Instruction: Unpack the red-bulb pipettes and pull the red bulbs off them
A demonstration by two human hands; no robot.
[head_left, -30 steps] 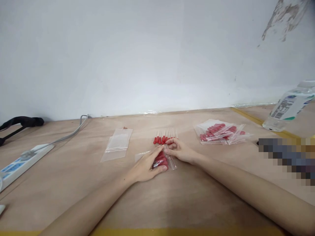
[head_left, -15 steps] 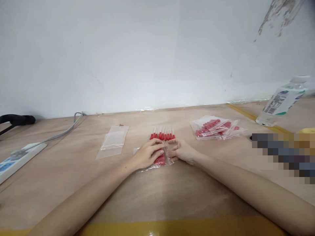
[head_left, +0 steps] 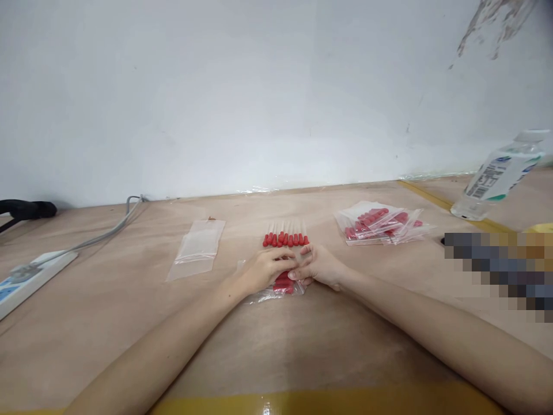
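Observation:
At the middle of the table, a clear zip bag (head_left: 283, 286) with red pieces inside lies under both my hands. My left hand (head_left: 265, 270) grips it from the left, its fingers bent over the bag's upper part. From the right, my right hand (head_left: 318, 266) pinches the bag's edge between thumb and fingers. The two hands nearly touch, and they hide much of the bag. Just beyond them lies a row of thin, clear sticks with red bulb-like ends (head_left: 285, 238), red ends toward me.
Flat clear zip bags (head_left: 196, 248) lie to the left. A pile of bags holding red pieces (head_left: 382, 223) is at right. Farther right stands a tilted-looking plastic bottle (head_left: 496, 178). A power strip (head_left: 41, 282) with a grey cable (head_left: 103, 235) is at far left. A wall backs the table.
My hands have come closer together over the bag. My right thumb now lies across the bag's right side, and the loose right edge has folded inward.

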